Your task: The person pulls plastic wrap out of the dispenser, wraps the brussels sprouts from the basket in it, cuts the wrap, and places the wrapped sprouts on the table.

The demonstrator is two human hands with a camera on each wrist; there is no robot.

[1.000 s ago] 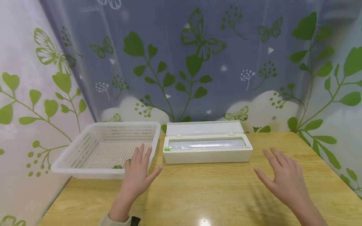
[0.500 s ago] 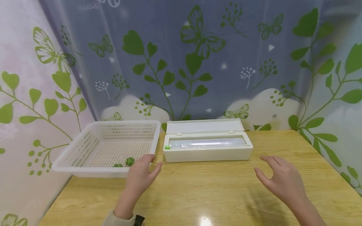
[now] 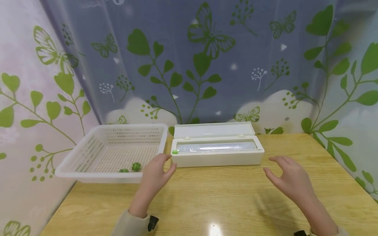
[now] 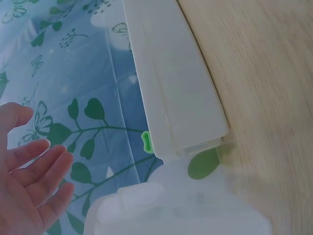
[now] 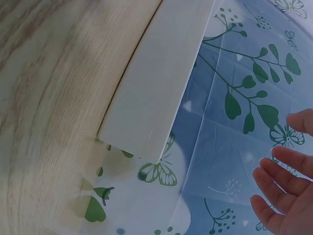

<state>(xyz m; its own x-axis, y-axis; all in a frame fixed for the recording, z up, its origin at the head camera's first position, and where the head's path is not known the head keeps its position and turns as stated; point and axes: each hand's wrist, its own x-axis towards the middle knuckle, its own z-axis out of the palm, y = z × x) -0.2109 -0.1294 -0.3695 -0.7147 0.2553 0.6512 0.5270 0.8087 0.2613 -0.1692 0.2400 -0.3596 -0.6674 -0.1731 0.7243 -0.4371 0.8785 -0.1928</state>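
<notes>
A white cling film dispenser box lies on the table with its lid raised at the back. Inside shows a shiny roll of film, and a green slider sits at the left end of the front edge. My left hand hovers between the basket and the box, fingertips close to the box's left front corner. Loosely bent and holding nothing, its fingers show in the left wrist view. Right of the box, my right hand hangs over the table with relaxed fingers and nothing in it.
A white plastic basket stands left of the box, with small round green things near its front. The wooden table backs onto a blue curtain printed with leaves and butterflies.
My left hand has moved right from the basket's front rim toward the box, its fingers now more bent. My right hand has shifted slightly left and its fingers are bent more.
</notes>
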